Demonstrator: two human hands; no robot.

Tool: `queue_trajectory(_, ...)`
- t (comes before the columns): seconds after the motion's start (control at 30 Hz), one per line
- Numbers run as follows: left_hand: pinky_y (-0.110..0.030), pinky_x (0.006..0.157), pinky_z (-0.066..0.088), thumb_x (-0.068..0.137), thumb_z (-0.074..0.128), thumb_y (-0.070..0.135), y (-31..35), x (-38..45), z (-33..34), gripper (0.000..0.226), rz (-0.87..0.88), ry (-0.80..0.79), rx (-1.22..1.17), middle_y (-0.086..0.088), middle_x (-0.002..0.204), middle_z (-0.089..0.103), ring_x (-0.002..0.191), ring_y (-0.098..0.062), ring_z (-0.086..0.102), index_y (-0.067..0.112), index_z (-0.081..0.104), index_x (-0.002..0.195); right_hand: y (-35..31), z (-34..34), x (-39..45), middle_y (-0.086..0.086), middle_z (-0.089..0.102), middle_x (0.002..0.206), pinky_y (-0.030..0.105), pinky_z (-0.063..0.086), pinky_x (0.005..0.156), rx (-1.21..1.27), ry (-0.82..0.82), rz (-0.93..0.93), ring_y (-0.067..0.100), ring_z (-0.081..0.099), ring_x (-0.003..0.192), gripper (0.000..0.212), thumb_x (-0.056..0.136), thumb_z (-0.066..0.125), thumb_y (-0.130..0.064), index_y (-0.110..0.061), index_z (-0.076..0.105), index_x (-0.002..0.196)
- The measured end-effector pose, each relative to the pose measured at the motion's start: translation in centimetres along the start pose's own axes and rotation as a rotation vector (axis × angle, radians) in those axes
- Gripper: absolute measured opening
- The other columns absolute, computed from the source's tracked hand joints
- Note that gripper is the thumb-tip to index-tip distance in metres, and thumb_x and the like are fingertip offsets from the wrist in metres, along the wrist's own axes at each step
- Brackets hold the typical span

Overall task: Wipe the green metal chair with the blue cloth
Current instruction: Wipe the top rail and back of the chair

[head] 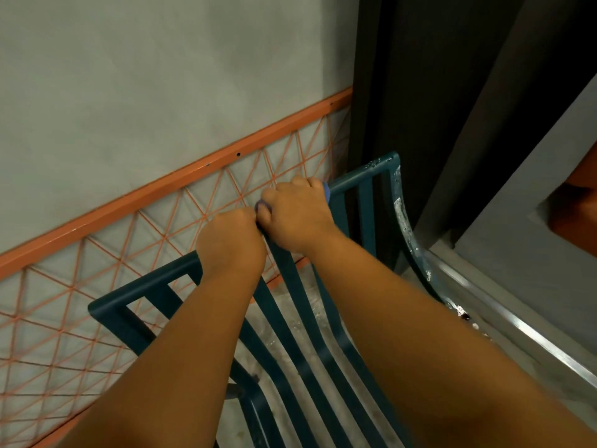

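Seen from above: green metal chair (292, 321) standing close against a grey wall (129, 92) with an orange rail (168, 189) and orange lattice (64, 305), a dark door frame (403, 76) to the right. Both hands up on the chair's top rail (355, 179), which runs on a slant from lower left to upper right. Right hand (298, 213) wrapped over the middle of that rail, fingers (303, 182) curled down behind it and pinching the blue cloth (326, 190) against the metal; only slivers of cloth showing, at the far edge of the hand and near the thumb. Left hand (231, 242) closed in a fist on the same rail just beside the right, knuckles nearly touching, apparently steadying the chair rather than wiping; whether any cloth sits under it, impossible to tell. Judged step: wiping along the top rail. Long axis of the rail decisive for the stroke to come: bare rail stretching up-right from the cloth toward the paint-flecked corner (381, 163), and down-left past the left hand toward the near corner (97, 307). Right hand nearer the upper-right stretch, so a slide that way looks unobstructed; leftward travel blocked by the left fist unless shifted. Slats and seat below likely left for later.
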State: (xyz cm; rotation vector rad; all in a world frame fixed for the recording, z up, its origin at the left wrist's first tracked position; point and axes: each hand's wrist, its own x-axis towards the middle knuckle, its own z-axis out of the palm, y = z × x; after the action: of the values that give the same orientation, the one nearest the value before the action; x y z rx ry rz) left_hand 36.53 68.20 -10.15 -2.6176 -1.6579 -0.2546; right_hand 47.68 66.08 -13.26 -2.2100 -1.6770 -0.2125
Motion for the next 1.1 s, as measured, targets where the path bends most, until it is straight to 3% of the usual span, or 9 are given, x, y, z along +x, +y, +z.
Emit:
queue_trajectory(0.07,-0.031,0.053,0.034,0.094,0.051,0.016,0.0,0.1,-0.1,0.018,0.004,-0.009,-0.016,-0.005,0.08,0.064,0.067,-0.021,0.051,0.02,0.069,0.094,1.2,1.3,-2.1,0.004,0.063,0.101,0.044,0.03,0.1,0.124,0.194,-0.153,0.027,0.051,0.101,0.028,0.093,0.046,-0.035,-0.018,0.066,0.103)
queue_trajectory(0.17,-0.03,0.057,0.036,0.094,0.053,0.017,-0.1,0.1,-0.3,0.017,0.017,-0.018,-0.057,-0.007,0.084,0.065,0.074,-0.024,0.057,0.021,0.069,0.097,4.3,1.9,-2.8,0.004,0.058,0.119,0.045,0.02,0.114,0.117,0.138,-0.255,0.026,0.046,0.114,0.034,0.095,0.046,-0.036,-0.02,0.059,0.122)
queue_trajectory(0.4,-0.028,0.053,0.035,0.092,0.056,0.012,-0.1,0.1,-0.2,0.018,-0.014,-0.03,-0.052,-0.003,0.076,0.06,0.066,-0.018,0.049,0.02,0.07,0.099,3.9,0.6,-1.7,0.006,0.061,0.111,0.054,0.015,0.116,0.161,0.238,0.232,0.028,0.045,0.119,0.035,0.096,0.035,-0.034,-0.015,0.064,0.105)
queue_trajectory(0.5,-0.029,0.054,0.035,0.093,0.055,0.012,-0.1,0.1,-0.3,0.016,-0.012,-0.037,-0.044,-0.003,0.075,0.058,0.066,-0.019,0.049,0.019,0.069,0.097,2.0,2.5,-3.9,0.007,0.057,0.124,0.056,0.012,0.117,0.241,0.293,0.079,0.029,0.039,0.127,0.029,0.096,0.045,-0.027,-0.015,0.063,0.115)
queue_trajectory(0.63,-0.031,0.055,0.04,0.092,0.055,0.01,0.1,0.1,-0.3,0.017,-0.009,-0.034,-0.07,-0.005,0.078,0.063,0.068,-0.02,0.055,0.017,0.07,0.098,5.2,3.6,-4.8,0.011,0.049,0.141,0.056,0.018,0.116,0.199,0.291,-0.066,0.033,0.031,0.138,0.044,0.089,0.048,-0.021,-0.017,0.055,0.132)
queue_trajectory(0.73,-0.031,0.054,0.039,0.092,0.056,0.009,0.2,-0.1,-0.3,0.018,-0.008,-0.025,-0.051,-0.003,0.076,0.061,0.067,-0.019,0.054,0.017,0.07,0.099,4.9,3.1,-3.9,0.011,0.038,0.151,0.055,0.02,0.117,0.375,0.354,0.247,0.032,0.018,0.145,0.05,0.091,0.035,-0.021,-0.014,0.049,0.138)
queue_trajectory(0.9,-0.029,0.054,0.039,0.091,0.057,0.009,0.1,-0.2,-0.1,0.018,0.005,-0.003,-0.042,-0.003,0.074,0.06,0.066,-0.019,0.053,0.018,0.07,0.1,0.6,4.8,-5.3,0.0,-0.002,0.16,0.011,-0.006,0.113,0.746,0.453,0.482,0.023,-0.008,0.149,0.069,0.093,0.042,0.008,-0.018,0.017,0.152)
queue_trajectory(1.0,-0.03,0.054,0.037,0.092,0.057,0.009,0.2,-0.2,-0.1,0.017,-0.008,0.009,-0.035,-0.002,0.072,0.057,0.065,-0.018,0.051,0.019,0.069,0.099,0.4,7.0,-6.9,0.006,0.005,0.162,0.012,-0.001,0.113,0.827,0.443,0.665,0.019,0.0,0.149,0.067,0.098,0.041,-0.002,-0.02,0.006,0.152)
queue_trajectory(1.1,-0.029,0.053,0.037,0.092,0.057,0.009,0.3,-0.3,-0.1,0.017,-0.008,0.007,-0.03,-0.001,0.07,0.056,0.063,-0.017,0.049,0.019,0.07,0.098,1.6,8.3,-8.4,0.01,0.02,0.159,0.029,0.014,0.118,0.94,0.373,0.994,0.023,0.019,0.146,0.058,0.099,0.04,-0.012,-0.018,0.017,0.152)
